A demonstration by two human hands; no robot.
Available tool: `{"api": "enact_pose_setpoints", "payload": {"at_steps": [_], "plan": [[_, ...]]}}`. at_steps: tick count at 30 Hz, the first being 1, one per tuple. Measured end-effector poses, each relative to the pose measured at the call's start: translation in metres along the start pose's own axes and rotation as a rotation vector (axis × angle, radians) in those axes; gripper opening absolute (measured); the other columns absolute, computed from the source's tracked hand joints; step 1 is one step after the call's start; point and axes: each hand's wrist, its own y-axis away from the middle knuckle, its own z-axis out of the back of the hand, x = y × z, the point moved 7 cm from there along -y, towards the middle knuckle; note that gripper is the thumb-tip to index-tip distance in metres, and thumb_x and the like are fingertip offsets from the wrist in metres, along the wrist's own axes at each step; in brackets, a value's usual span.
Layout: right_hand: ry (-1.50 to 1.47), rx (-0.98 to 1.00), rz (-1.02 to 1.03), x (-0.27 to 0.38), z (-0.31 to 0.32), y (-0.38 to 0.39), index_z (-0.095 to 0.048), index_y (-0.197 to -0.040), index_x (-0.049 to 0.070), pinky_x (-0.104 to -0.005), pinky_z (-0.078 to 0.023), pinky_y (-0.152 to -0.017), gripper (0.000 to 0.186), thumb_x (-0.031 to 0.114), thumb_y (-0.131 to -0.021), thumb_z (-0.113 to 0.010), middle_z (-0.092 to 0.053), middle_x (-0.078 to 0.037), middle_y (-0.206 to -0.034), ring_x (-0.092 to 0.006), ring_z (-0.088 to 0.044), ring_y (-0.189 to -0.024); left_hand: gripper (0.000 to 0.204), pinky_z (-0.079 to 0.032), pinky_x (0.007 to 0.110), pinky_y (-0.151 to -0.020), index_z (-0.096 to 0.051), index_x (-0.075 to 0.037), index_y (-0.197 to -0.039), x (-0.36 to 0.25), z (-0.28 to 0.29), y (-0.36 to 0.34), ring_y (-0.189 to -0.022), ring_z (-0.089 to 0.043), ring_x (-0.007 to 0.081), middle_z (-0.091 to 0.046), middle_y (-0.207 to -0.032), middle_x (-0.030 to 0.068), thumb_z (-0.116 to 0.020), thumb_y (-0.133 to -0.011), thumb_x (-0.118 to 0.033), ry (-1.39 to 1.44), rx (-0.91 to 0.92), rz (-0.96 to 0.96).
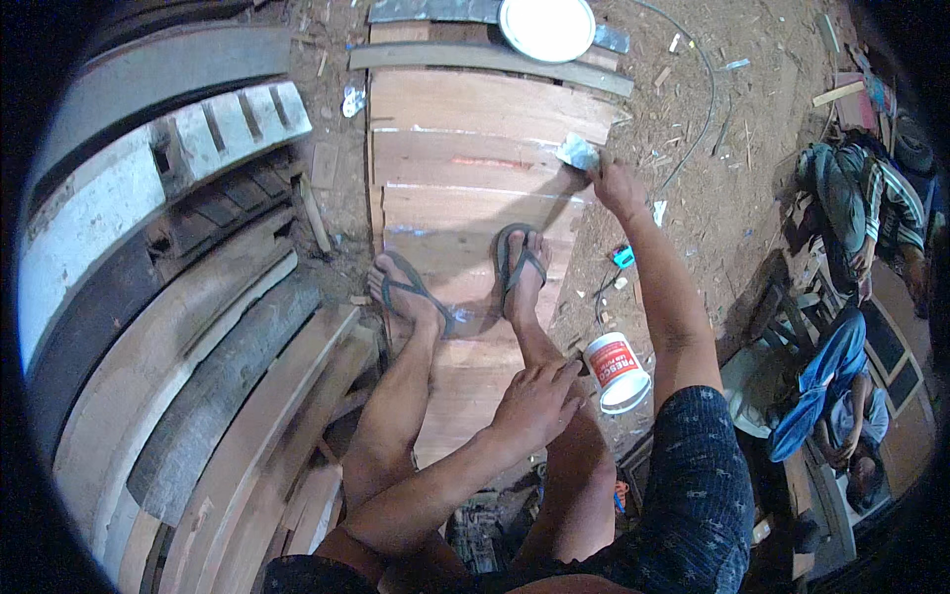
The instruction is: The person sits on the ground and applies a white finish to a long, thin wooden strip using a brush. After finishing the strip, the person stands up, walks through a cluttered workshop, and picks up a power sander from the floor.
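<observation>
My right hand (618, 190) reaches out over the right edge of a row of joined wooden planks (465, 153). Its fingers are closed on a flat, pale putty scraper (577, 152), its blade smeared whitish and lying over the boards. White streaks run along several seams. My left hand (539, 404) rests on my right knee with nothing in it, fingers loosely apart. Just right of its fingertips stands a small white bucket (616, 364) with a red label and an open top. My feet, in dark flip-flops (416, 290), are planted on the planks.
Stacked boards and beams (213, 436) fill the left side. A round white lid (547, 25) lies at the far end. A small blue object (621, 257) and a dark cable (711, 89) lie on the littered dirt floor. Two people (851, 416) are at the right.
</observation>
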Motion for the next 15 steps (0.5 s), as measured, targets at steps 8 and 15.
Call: {"api": "enact_pose_setpoints", "payload": {"at_steps": [8, 15], "plan": [[0.109, 0.13, 0.052, 0.086, 0.005, -0.016, -0.049, -0.133, 0.011, -0.0534, -0.052, -0.083, 0.051, 0.044, -0.095, -0.053, -0.067, -0.025, -0.105, -0.0418, -0.065, -0.1, 0.055, -0.043, 0.048, -0.098, -0.044, -0.002, -0.138, 0.001, -0.01, 0.022, -0.116, -0.054, 0.0399, -0.053, -0.129, 0.0228, -0.058, -0.093, -0.031, 0.091, -0.046, -0.024], [0.003, 0.154, 0.146, 0.203, 0.009, -0.043, -0.058, -0.117, 0.002, -0.0496, -0.053, -0.083, 0.042, 0.036, -0.092, -0.054, -0.069, -0.024, -0.099, -0.0396, -0.067, -0.094, 0.052, -0.044, 0.049, -0.096, -0.047, 0.0, -0.133, 0.005, 0.004, 0.023, -0.113, -0.055, 0.0405, -0.057, -0.122, 0.0225, -0.062, -0.089, -0.023, 0.151, -0.16, -0.034]]}}
